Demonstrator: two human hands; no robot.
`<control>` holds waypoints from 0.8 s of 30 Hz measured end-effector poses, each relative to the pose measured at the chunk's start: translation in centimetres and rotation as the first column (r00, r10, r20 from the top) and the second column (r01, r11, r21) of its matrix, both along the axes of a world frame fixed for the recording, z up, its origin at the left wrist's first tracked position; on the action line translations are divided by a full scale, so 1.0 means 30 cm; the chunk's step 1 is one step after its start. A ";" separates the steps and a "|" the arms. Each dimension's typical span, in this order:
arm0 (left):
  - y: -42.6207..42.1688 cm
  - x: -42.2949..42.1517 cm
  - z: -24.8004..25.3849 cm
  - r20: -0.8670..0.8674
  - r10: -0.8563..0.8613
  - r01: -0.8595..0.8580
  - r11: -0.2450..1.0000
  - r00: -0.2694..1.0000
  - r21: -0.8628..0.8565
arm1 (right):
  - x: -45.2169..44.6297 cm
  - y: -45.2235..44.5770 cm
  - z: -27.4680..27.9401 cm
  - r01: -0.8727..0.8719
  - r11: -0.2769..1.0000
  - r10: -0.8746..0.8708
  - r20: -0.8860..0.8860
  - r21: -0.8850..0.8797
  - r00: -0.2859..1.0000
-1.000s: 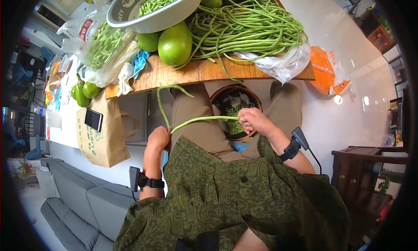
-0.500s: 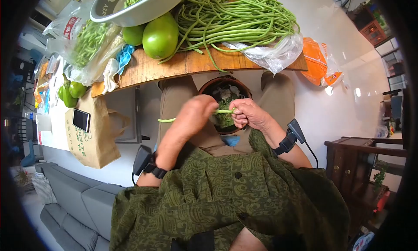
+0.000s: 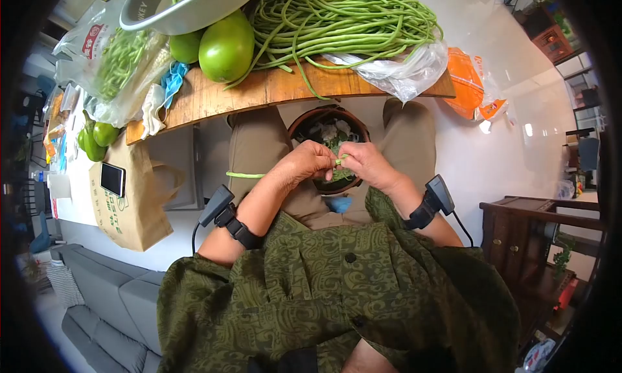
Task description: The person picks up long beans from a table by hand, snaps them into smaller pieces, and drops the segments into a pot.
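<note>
Between my knees, my left hand (image 3: 310,162) and my right hand (image 3: 364,162) meet with their fingers closed on one long green bean (image 3: 246,175). Its tail sticks out to the left past my left wrist, and a short bit shows between my fingertips. Both hands are held over a round brown bucket (image 3: 299,122) with green scraps and pale bits inside. Beyond it, a big heap of long green beans (image 3: 350,26) lies on the wooden table (image 3: 214,104), a few strands hanging over the edge.
A white basin (image 3: 188,20) with cut beans stands by round green gourds (image 3: 227,46). To the left are a plastic bag of beans (image 3: 120,62), green peppers (image 3: 97,136), a phone (image 3: 113,179) and a paper bag (image 3: 133,211). An orange bag (image 3: 468,81) lies at right.
My left hand has moved right, closing up against my right hand at the bean. The view has shifted slightly, and the bean stretch between the hands is now shorter.
</note>
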State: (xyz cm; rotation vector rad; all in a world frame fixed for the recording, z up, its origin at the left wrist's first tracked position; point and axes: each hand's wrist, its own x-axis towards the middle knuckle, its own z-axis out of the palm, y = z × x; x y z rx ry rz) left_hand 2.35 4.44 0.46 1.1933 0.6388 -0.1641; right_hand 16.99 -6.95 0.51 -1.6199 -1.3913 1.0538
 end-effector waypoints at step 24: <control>-0.015 0.006 0.060 0.354 0.193 -0.177 0.981 0.915 -0.078 | 0.021 0.008 -0.007 0.201 0.961 -0.270 -0.811 -0.191 0.519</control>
